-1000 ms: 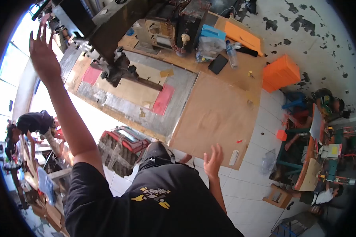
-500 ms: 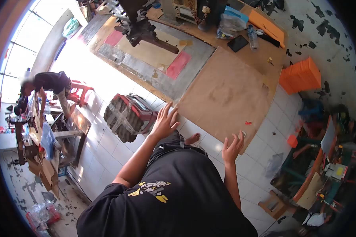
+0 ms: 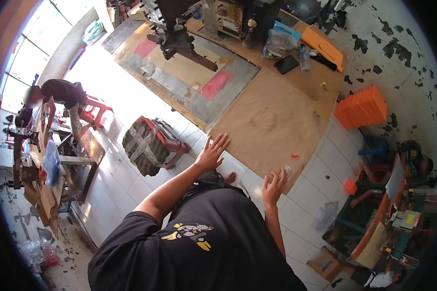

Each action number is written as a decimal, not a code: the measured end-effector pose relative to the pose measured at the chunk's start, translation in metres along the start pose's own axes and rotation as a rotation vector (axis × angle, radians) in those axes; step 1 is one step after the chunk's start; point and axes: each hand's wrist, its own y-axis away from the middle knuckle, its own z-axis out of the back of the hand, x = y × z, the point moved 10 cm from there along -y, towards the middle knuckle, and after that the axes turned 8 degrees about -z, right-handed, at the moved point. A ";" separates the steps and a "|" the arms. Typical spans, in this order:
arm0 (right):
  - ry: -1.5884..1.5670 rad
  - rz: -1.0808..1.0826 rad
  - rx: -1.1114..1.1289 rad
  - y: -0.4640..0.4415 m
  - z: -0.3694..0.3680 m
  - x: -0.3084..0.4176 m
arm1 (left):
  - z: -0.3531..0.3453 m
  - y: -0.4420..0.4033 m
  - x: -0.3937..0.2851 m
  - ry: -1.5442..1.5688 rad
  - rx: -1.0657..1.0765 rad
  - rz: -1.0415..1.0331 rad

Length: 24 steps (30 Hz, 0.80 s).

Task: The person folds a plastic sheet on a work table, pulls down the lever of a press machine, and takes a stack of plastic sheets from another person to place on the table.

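My left hand (image 3: 212, 153) is open, its fingers spread at the near left edge of a brown board-like sheet (image 3: 272, 111) covering the worktable. Whether the fingertips touch the sheet, I cannot tell. My right hand (image 3: 274, 186) is also open, fingers slightly bent, over the sheet's near right edge. Just beyond its fingertips lies a small whitish item (image 3: 288, 170), too small to name. Farther in on the sheet is a small red piece (image 3: 294, 156). Neither palm shows anything held.
A stool with a taped, dark padded seat (image 3: 143, 145) stands left. A metal press arm (image 3: 184, 48) overhangs the table. Behind are a phone (image 3: 286, 64), a bottle (image 3: 304, 59) and stacked orange sheets (image 3: 361, 107). Other people work at left (image 3: 63, 94) and right.
The view has shifted a little, so the table sits slightly lower and left. My left hand now reaches the sheet's edge. The whitish item by my right fingertips shows more clearly.
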 end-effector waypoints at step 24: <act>-0.172 0.188 0.013 -0.011 -0.015 0.037 | 0.018 -0.014 -0.032 0.023 -0.029 -0.060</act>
